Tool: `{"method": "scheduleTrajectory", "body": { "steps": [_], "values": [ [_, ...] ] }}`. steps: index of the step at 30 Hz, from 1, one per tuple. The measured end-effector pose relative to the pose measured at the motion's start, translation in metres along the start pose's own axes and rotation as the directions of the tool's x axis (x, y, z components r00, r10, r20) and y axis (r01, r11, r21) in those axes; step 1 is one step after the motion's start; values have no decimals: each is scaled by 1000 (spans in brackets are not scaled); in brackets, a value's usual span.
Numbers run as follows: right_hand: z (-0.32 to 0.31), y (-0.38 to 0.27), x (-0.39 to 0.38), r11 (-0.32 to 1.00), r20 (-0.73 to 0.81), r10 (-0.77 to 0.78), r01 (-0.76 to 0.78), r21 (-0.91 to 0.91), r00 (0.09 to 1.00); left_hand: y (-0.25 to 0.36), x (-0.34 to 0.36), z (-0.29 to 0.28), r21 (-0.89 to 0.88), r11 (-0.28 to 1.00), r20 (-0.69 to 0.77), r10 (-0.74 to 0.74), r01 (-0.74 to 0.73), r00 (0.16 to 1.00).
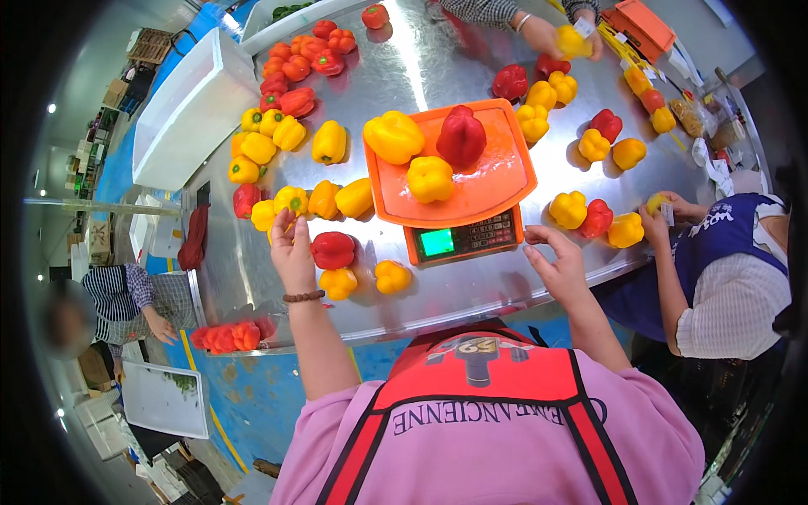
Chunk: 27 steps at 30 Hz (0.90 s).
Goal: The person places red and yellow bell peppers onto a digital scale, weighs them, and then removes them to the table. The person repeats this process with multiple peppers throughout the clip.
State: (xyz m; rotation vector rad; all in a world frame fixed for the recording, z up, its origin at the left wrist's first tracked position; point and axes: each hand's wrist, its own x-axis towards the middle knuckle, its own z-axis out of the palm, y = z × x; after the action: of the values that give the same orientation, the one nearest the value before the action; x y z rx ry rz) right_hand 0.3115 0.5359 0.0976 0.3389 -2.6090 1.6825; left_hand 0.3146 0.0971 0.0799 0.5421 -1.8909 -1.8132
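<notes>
My left hand [291, 249], a beaded bracelet on its wrist, is open with fingers extended. Its fingertips are at a yellow bell pepper [263, 215]; whether they touch it I cannot tell. Close by are another yellow bell pepper [291, 199] and a red bell pepper [332, 250]. Fingers apart and holding nothing, my right hand [557, 263] hovers just right of an orange digital scale [463, 240]. Two yellow bell peppers and one red bell pepper [462, 136] rest on the scale's orange tray [497, 181]. The scale's display glows green.
Red and yellow peppers lie in groups across the metal table [404, 311]. A white foam box [189, 118] stands at the left. Co-workers' hands hold yellow peppers at the far side [575, 42] and right [656, 204]. An orange crate [637, 29] sits at the far right.
</notes>
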Motion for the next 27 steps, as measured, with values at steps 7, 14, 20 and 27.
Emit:
{"method": "scheduleTrajectory", "body": {
  "steps": [7,14,20,27],
  "values": [
    [20,-18,28,999,71,-31,32,-17,997,12,32,86,220,975,202,-25,-20,979],
    [106,-45,107,834,21,-436,413,-365,900,15,94,169,722,686,200,-92,-84,975],
    [94,-31,95,912,26,-327,322,-254,945,15,76,174,524,811,400,35,-260,916],
    [18,16,100,931,-299,-252,147,-335,920,14,11,165,284,896,437,197,-342,878]
  ]
}}
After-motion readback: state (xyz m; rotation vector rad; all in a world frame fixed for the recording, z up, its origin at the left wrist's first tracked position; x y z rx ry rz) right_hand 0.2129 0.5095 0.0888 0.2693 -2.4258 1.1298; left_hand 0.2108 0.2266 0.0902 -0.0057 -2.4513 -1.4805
